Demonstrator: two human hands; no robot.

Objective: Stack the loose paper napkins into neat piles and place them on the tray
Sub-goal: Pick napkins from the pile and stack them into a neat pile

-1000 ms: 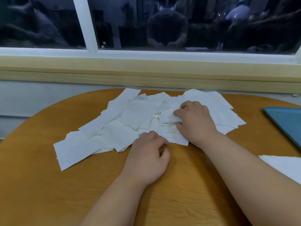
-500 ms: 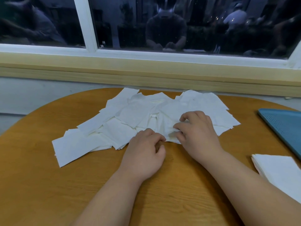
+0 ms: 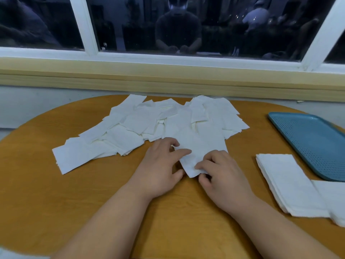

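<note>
White napkin (image 3: 203,146) runs lengthwise toward the window (image 3: 186,57), right hand (image 3: 224,176) pinching.

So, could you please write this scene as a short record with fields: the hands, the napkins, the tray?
table: round, wooden
loose napkins: scattered heap, far middle of the table
held napkin: at the near edge of the heap
left hand: pinches its left edge
right hand: pinches its near corner
neat pile: on the table, right, beside the tray
tray: blue, far right, visible part holds no napkins
</note>
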